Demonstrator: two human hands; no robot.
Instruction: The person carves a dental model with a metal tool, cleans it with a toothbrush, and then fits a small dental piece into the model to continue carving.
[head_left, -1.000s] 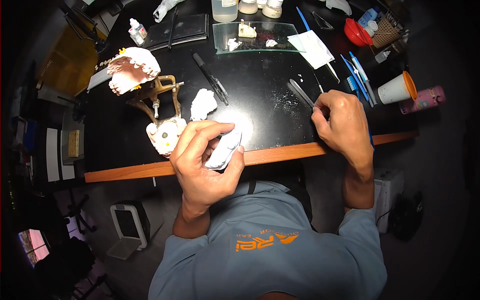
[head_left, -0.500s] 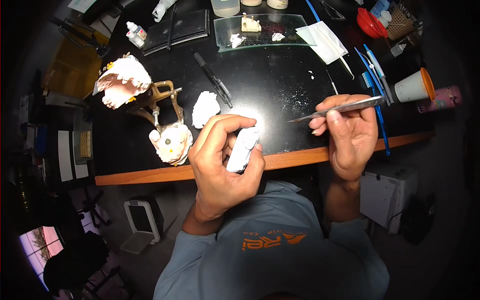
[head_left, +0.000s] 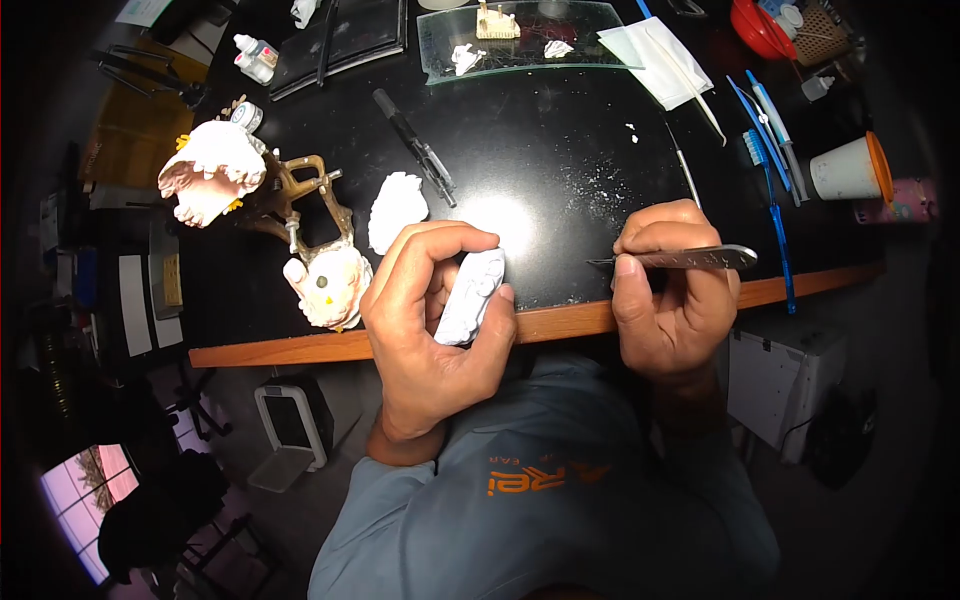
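My left hand (head_left: pixel 425 320) grips a whitish block (head_left: pixel 470 298) with tooth-like bumps, perhaps a piece of dental plaster or putty, between curled fingers and thumb. In my right hand (head_left: pixel 680 290) is a scalpel (head_left: pixel 695 258) with a flat metal handle; its dark tip points left, apart from the block. Beside my left hand lies a white lump (head_left: pixel 396 212) on the black table. Further left stands a brass articulator (head_left: pixel 303 180) carrying an upper dental cast (head_left: pixel 212 165) and a lower one (head_left: pixel 335 288).
White crumbs (head_left: pixel 598 190) dot the black tabletop, whose wooden edge (head_left: pixel 565 322) runs near my wrists. Behind are a black pen (head_left: pixel 415 148) and a glass slab (head_left: pixel 520 62). At right lie a blue toothbrush (head_left: pixel 770 215), slim tools and a white cup (head_left: pixel 842 172).
My right hand has moved down and slightly left, and the scalpel now lies flatter. My left hand has shifted slightly left with the block turned a little. The camera view has also shifted.
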